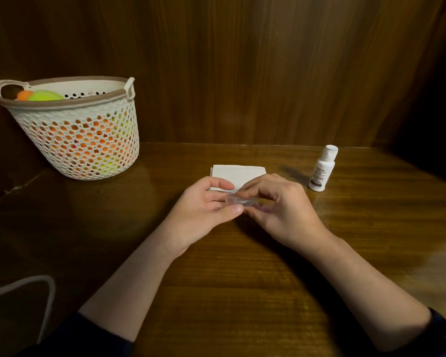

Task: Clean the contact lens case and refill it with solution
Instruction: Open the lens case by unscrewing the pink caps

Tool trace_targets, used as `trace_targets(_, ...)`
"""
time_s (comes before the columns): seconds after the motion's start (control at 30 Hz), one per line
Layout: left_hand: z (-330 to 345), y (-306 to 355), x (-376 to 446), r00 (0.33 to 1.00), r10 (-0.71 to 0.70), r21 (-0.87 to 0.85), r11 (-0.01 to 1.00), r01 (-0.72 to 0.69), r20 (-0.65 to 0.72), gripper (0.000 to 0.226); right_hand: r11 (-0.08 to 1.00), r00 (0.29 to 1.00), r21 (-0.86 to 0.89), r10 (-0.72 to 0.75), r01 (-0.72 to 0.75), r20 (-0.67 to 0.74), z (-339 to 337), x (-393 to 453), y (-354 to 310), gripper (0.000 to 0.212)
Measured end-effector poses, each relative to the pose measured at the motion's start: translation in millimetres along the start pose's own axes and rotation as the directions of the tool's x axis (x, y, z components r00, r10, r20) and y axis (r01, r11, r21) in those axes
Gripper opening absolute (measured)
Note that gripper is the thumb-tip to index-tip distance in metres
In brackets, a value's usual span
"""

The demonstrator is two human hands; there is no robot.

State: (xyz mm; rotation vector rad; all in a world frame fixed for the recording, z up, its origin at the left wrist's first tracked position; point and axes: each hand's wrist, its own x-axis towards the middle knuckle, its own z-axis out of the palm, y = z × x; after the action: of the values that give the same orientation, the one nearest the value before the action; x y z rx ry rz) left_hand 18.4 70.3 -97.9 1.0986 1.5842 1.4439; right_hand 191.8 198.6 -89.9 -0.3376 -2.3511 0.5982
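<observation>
Contact lens case [238,200], clear and small, is sitting just in front of the folded tissue [238,175], and I am pinching it with my left hand [206,204] and right hand [281,204], probably opening it, so next I am needing that tissue.

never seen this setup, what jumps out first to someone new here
Both hands meet at the table's middle, the left hand and right hand holding a small clear lens case. A white perforated basket stands far left, and a white bottle stands upright at the right.
</observation>
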Motion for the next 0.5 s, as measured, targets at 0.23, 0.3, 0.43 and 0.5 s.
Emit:
trace_targets(0.23, 1, 0, -1, 1.000, 0.001, 0.029, 1.000, -0.001, -0.016, 0.046, 1.000, 1.000, -0.012, -0.011, 0.012, 0.013, 3, 0, 3, 0.024)
trace_targets(0.3, 0, 0, -1, 0.998, 0.019, 0.099, 0.995, -0.013, -0.060, 0.044, 0.999, 1.000, -0.027, 0.019, -0.018, 0.018, 5, 1, 6, 0.035)
trace_targets(0.43, -10, 2, 0, 0.956, 0.083, 0.343, 0.939, 0.019, -0.281, 0.047, 0.970, 0.970, -0.132, 0.219, -0.205, 0.109, 7, 0, 14, 0.057)
trace_targets(0.5, -14, -1, 2, 0.926, 0.102, 0.425, 0.903, 0.067, -0.363, 0.051, 0.937, 0.952, -0.258, 0.277, -0.237, 0.131, 5, 0, 19, 0.042)
